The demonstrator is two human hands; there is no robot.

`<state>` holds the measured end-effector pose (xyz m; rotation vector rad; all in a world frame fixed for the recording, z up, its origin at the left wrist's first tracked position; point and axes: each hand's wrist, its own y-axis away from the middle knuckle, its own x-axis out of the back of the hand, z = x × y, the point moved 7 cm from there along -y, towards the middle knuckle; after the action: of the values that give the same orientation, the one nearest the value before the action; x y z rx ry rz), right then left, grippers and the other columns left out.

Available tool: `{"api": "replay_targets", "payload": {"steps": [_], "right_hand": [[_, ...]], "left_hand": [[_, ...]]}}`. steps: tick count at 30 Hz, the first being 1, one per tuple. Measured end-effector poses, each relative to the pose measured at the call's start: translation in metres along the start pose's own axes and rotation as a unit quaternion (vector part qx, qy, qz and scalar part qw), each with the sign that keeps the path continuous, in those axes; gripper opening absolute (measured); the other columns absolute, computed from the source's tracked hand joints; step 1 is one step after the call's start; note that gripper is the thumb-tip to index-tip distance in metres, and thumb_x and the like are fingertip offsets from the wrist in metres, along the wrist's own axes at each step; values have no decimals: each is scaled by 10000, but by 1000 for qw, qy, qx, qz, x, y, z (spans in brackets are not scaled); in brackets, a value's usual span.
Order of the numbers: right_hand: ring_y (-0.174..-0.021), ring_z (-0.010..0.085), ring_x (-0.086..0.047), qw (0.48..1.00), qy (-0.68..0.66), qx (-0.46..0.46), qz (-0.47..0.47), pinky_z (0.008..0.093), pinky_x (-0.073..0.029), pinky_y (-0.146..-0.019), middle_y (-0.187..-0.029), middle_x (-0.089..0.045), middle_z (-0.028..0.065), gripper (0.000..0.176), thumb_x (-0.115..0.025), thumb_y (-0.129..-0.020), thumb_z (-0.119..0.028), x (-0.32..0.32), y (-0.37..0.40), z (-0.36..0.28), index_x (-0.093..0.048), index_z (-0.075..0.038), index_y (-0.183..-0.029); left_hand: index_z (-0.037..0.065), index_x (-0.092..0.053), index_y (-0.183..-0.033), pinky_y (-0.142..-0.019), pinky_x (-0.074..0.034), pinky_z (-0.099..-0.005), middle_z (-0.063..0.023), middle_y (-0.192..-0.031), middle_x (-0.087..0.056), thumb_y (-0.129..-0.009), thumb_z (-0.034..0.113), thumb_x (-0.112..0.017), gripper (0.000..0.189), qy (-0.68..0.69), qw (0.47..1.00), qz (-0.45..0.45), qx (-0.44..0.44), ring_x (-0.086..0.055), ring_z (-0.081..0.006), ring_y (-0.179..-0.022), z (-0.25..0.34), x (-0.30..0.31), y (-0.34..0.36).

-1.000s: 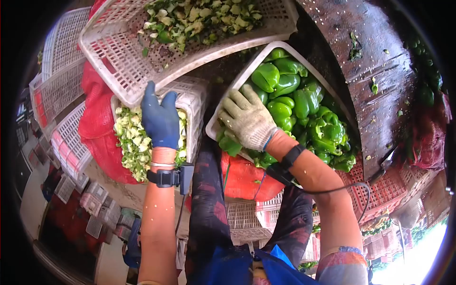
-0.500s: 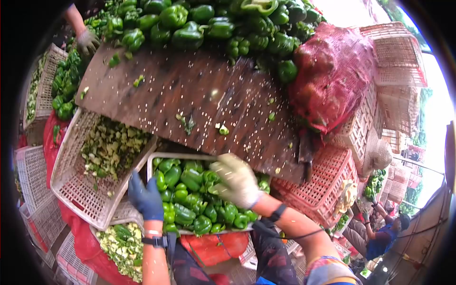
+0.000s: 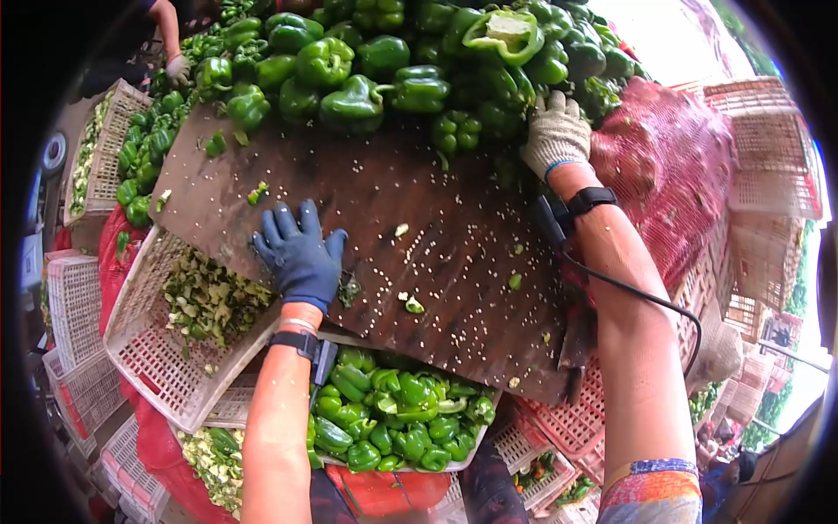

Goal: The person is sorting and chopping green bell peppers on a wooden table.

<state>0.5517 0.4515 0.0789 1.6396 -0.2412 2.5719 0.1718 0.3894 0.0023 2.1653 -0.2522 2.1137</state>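
Note:
My left hand (image 3: 301, 256), in a blue glove, lies on the wooden board (image 3: 393, 218) with its fingers spread and holds nothing. Farther up and to the right, my right hand (image 3: 557, 131), in a pale knitted glove, reaches the edge of the green pepper pile (image 3: 358, 100). Its fingertips touch the peppers there; whether it grips one is hidden. Pale seeds and small green scraps are scattered over the board. Below the board stands a crate full of green peppers (image 3: 393, 415).
A crate of cut scraps (image 3: 157, 349) sits at the left, above a heap of pale pieces (image 3: 214, 463). The red mesh sack (image 3: 668, 166) bulges at the right beside stacked crates (image 3: 768, 148). Another person's gloved hand (image 3: 178, 69) is at the upper left.
Both my hands have moved up from the pepper crate, the left onto the board, the right to the pile. The view has shifted, and the other person's hand has moved slightly up.

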Motion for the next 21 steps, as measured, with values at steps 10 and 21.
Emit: {"api": "replay_targets", "payload": {"steps": [10, 21], "right_hand": [[-1009, 358, -637, 955, -283, 71, -57, 495, -530, -855, -1060, -630, 167, 602, -805, -660, -178, 57, 90, -36, -619, -145, -1232], [-1019, 345, -699, 896, -406, -179, 3, 397, -535, -897, -1123, -703, 263, 720, -677, -824, -515, 75, -64, 10, -615, 48, -1268]], "left_hand": [[108, -520, -1449, -1157, -252, -629, -265, -1494, -468, -900, 517, -652, 697, 18, 999, -45, 10, -369, -464, -1420, 1, 8, -3], [139, -529, -1447, -1167, -247, -641, -238, -1496, -483, -890, 520, -669, 689, 26, 998, -47, 19, -376, -449, -1428, -3, 7, -3]]}}
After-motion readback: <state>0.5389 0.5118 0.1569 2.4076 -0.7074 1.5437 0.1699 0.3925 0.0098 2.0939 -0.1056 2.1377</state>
